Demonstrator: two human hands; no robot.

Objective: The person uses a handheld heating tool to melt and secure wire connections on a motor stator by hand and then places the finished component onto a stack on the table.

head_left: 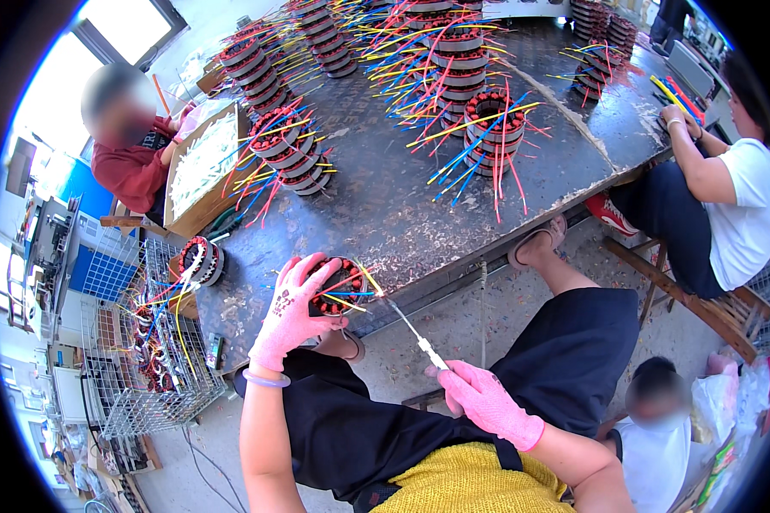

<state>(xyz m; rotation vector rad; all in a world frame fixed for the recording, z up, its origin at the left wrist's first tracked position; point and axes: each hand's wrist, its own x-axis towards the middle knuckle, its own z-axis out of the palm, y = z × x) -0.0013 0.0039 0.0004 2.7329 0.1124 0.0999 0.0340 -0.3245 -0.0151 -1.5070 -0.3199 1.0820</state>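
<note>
We see the gloved left hand [298, 309], fingers spread and gripping a stator ring [344, 295] at the table's [376, 201] near edge, apparently for steadiness, while the right hand's [488, 403] fingers clamp a slim white-handled tool [430, 348] angled toward its wires [369, 277].

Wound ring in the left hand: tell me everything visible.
The wound ring is short and round, with red coils around a dark open middle. Red and yellow wires stick out loosely. Its open end faces the camera, near the table edge; whether it rests there is unclear. The gloved left hand grips its left side. A white-handled tool points at its wires; contact is too small to tell.
</note>
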